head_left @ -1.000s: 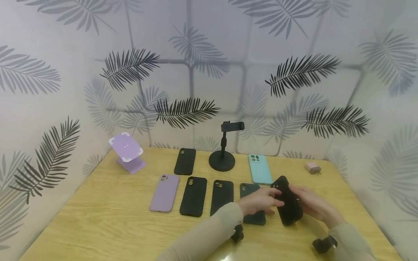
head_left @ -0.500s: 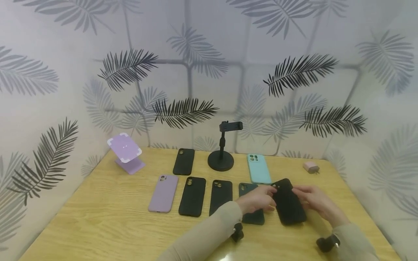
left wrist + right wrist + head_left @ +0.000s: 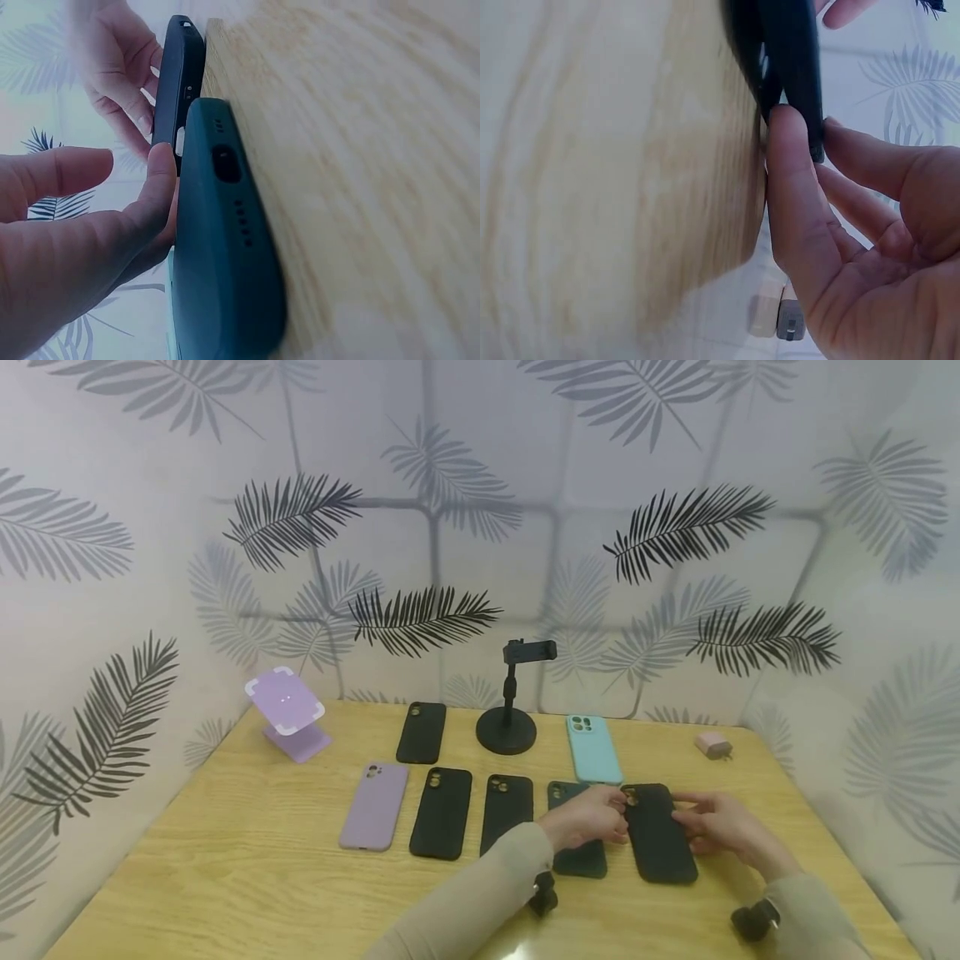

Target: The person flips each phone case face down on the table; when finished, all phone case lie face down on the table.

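A black phone case (image 3: 662,835) lies at the right end of the front row, camera cutout at its upper left. My right hand (image 3: 731,831) pinches its right edge; in the right wrist view, fingertips sit on both faces of the case (image 3: 791,60), whose near edge is slightly off the table. At the case's upper left corner, my left hand (image 3: 588,817) touches with its fingertips. That hand passes over a dark green phone case (image 3: 581,862), hiding part of it. In the left wrist view, the left thumb and fingers are apart, beside the green case's end (image 3: 232,225).
Two more black cases (image 3: 441,814) (image 3: 507,810) and a lilac case (image 3: 373,807) continue the row leftward. Behind are another black case (image 3: 422,732), a turquoise case (image 3: 594,750), a black phone stand (image 3: 507,732), a lilac stand (image 3: 285,702) and a pink charger (image 3: 713,744).
The black case has gone from tilted up between both hands to lying nearly flat, turned straighter beside the green case. The left fingers have drawn back from its face to its corner.
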The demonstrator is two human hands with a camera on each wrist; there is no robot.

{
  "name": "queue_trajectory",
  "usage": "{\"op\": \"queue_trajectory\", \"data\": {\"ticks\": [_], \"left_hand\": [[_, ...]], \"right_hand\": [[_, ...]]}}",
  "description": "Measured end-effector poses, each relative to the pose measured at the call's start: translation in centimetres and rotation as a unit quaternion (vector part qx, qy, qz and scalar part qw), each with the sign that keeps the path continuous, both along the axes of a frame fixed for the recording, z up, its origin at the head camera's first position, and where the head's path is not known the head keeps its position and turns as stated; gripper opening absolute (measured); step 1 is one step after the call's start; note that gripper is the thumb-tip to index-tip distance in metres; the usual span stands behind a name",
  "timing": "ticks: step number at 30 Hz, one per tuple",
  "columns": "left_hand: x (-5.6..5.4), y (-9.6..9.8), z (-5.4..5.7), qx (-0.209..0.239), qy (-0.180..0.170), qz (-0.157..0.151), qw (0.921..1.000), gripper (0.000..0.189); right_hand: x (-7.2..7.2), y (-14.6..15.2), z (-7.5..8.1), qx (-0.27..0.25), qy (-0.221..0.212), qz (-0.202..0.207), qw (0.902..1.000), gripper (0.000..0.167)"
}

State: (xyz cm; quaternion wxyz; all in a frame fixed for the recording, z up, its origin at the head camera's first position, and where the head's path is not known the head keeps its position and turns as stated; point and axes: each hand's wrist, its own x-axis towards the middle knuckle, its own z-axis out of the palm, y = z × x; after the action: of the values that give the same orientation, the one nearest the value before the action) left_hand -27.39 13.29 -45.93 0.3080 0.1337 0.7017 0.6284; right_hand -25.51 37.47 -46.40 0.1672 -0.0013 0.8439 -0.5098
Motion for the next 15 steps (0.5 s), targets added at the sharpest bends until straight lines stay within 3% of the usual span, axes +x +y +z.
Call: {"op": "queue_trajectory", "data": {"ticks": [15], "left_hand": [[-0.32, -0.54, 0.23, 0.012, -0.005, -0.003, 0.9999, 0.056]], "right_hand": [[-0.17, 0.01, -0.03, 0.001, 0.006, 0.002, 1.0000, 0.056]]}}
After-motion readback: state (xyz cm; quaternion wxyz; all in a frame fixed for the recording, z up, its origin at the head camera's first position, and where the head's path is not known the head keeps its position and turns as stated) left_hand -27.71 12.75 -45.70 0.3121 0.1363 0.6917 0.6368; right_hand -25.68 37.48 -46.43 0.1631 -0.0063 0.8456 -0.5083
